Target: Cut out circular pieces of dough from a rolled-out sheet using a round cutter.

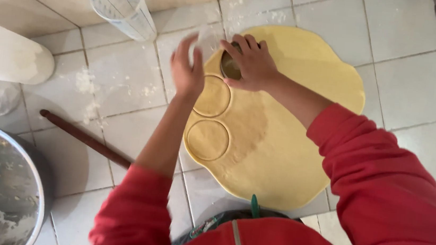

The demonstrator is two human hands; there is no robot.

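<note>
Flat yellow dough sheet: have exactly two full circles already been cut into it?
Yes: two round cut outlines show in the flat yellow dough sheet.

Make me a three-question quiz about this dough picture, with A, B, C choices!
1. Where is the right hand?
A. on a round cutter at the far edge of the dough
B. in the metal bowl
C. on the rolling pin

2. How many circles are already cut?
A. five
B. two
C. none

3. How is the left hand?
A. gripping a knife
B. in a fist
C. open, holding nothing

Answers: 1 A, its fingers cover the cutter. 2 B, two cut circles lie side by side. 3 C, its fingers are spread and empty.
</note>
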